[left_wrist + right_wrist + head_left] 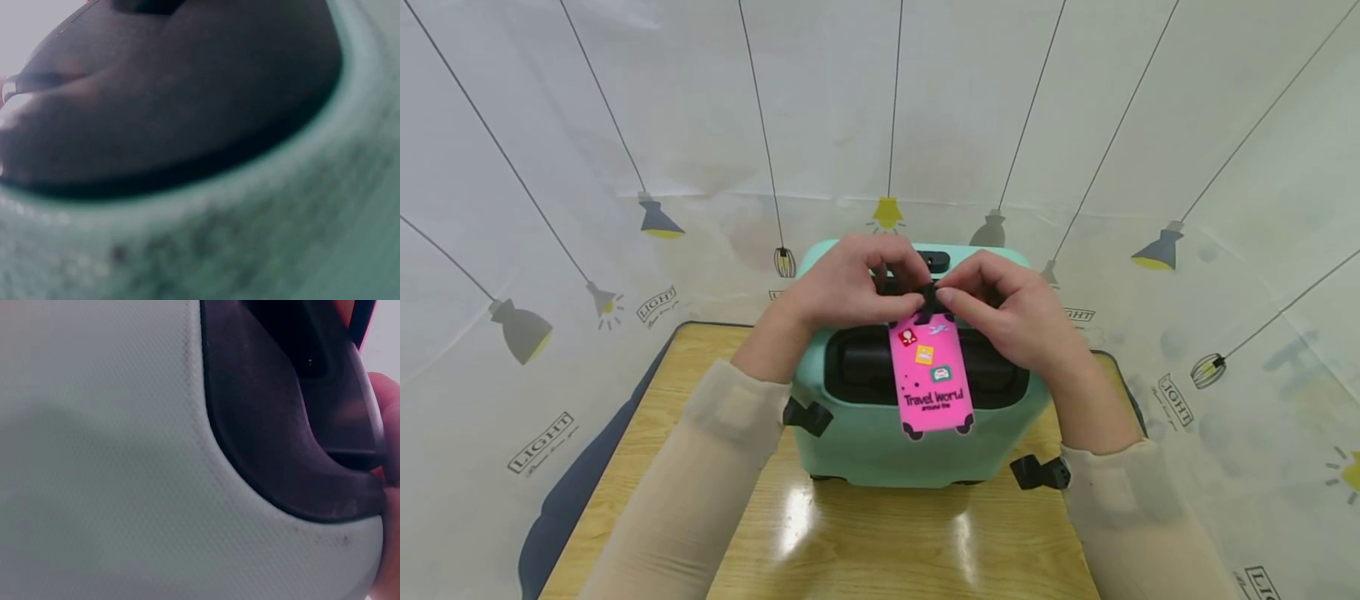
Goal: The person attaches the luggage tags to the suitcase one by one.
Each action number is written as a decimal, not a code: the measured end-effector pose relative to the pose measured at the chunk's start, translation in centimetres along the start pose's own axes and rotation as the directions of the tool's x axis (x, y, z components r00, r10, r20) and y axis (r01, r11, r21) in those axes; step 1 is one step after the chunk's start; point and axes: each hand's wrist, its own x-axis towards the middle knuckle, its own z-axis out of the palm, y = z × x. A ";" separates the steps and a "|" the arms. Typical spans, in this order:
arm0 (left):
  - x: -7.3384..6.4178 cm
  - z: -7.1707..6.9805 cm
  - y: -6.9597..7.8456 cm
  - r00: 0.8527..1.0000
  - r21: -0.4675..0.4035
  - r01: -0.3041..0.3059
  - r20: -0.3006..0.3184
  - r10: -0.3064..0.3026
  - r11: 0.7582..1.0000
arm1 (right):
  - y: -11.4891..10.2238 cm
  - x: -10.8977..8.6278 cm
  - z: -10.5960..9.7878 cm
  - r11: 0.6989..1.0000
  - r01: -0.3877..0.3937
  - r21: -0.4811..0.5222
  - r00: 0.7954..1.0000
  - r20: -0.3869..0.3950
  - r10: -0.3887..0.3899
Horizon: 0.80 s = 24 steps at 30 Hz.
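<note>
A mint-green suitcase (895, 454) stands on the table, its black handle recess (857, 367) facing me. Over that recess hangs a pink luggage tag (931, 379) with small stickers and the words "Travel World". My left hand (865, 283) pinches the tag's black strap (931, 300) from the left, and my right hand (1015, 308) pinches it from the right, the fingertips almost meeting. The left wrist view holds the dark recess (206, 94) and green shell up close. In the right wrist view, part of my right hand (389, 431) shows beside the black handle (344, 412).
The wooden table (880, 542) extends in front of the suitcase. A pale curtain (827, 108) printed with hanging lamps surrounds the table on the back and sides. A black wrist camera (808, 415) sits by the left cuff, another camera (1039, 472) by the right.
</note>
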 end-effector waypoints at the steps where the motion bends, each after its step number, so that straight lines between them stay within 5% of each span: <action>1: 0.0 0.0 0.0 1.000 0.001 0.002 0.000 -0.002 1.000 | 0.0 0.0 0.0 1.000 -0.002 0.000 1.000 0.000 0.002; 24: 0.1 0.0 0.2 1.000 0.010 0.018 0.020 -0.019 1.000 | -0.2 0.1 0.1 1.000 -0.006 -0.018 1.000 0.003 0.006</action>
